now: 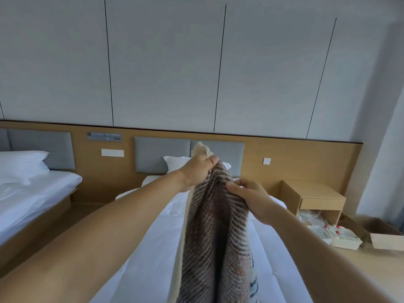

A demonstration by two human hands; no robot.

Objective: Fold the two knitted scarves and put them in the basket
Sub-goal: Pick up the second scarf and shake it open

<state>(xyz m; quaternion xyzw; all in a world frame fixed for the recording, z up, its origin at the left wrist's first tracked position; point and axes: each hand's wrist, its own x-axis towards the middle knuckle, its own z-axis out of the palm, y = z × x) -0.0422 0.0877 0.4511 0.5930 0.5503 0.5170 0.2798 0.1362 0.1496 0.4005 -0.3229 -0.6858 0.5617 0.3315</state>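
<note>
Left of the scarf stands a second bed, well apart from the work. Next comes the left hand, the higher and farther of the two, its fingers curled tight round the scarf's top end so that a cream tuft pokes out above the fist. The brown striped scarf hangs from that grip with its long axis running straight down toward the person, over the white bed beneath it, and its lower end passes out of view. On the scarf's right edge, a little below the top, the right hand pinches a fold of the knit between thumb and curled fingers. The coming fold likely depends on that nearer right hand sliding down the length. Right of the scarf sit a nightstand and a cardboard box; no basket shows.
</note>
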